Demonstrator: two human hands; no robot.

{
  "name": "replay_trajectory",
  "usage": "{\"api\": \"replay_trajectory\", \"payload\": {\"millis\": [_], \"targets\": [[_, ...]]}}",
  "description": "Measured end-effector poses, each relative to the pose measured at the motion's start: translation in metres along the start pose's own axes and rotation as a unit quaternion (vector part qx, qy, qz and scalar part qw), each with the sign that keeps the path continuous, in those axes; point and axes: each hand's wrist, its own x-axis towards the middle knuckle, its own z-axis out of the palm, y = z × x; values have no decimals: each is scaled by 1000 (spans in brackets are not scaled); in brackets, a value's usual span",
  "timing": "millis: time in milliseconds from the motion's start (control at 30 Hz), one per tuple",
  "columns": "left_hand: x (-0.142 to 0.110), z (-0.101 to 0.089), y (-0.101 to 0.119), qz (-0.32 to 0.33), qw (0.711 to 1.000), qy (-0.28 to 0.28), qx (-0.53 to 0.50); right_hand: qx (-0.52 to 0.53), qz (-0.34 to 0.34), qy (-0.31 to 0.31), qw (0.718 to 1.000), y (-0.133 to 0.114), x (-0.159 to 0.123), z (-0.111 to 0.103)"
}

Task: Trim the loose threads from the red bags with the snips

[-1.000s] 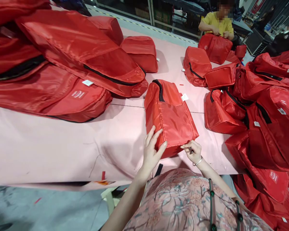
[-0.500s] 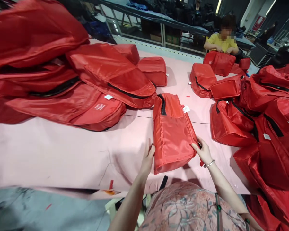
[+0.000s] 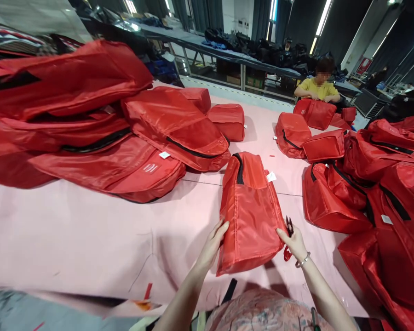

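Note:
In the head view, a boxy red bag (image 3: 250,220) is held up near the table's front edge, with a short black zipper at its far end and a white label on its right seam. My left hand (image 3: 214,239) grips its left side, thumb on the front face. My right hand (image 3: 294,240) pinches the right edge. Dark thread snips (image 3: 289,226) with a red handle also sit in that hand, their blades pointing up and away from me. The fingers behind the bag are hidden.
The pink-covered table (image 3: 89,239) bears a heap of large red bags (image 3: 86,133) at left and more red bags (image 3: 393,211) at right. Across the table a person in a yellow top (image 3: 317,87) handles a red bag. Dark items lie on a table (image 3: 193,39) behind.
The view has tilted up, so everything sits lower in the picture. Both hands still hold the bag, and the snips in my right hand now show more clearly.

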Motion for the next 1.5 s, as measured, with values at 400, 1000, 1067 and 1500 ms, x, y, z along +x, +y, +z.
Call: {"api": "replay_trajectory", "payload": {"millis": [400, 1000, 1067, 1500], "targets": [[8, -11, 35, 24, 1000, -6, -15, 12, -101, -59, 993, -9, -45, 31], [-27, -8, -32, 105, 980, -30, 164, 90, -109, 116, 983, 8, -8, -13], [-30, 7, -32, 142, 975, -39, 164, 86, -155, 68, 982, -3, -6, -5], [-23, 41, -64, 353, 817, -95, 445, 14, -75, 220, 973, -25, 58, -43]]}}
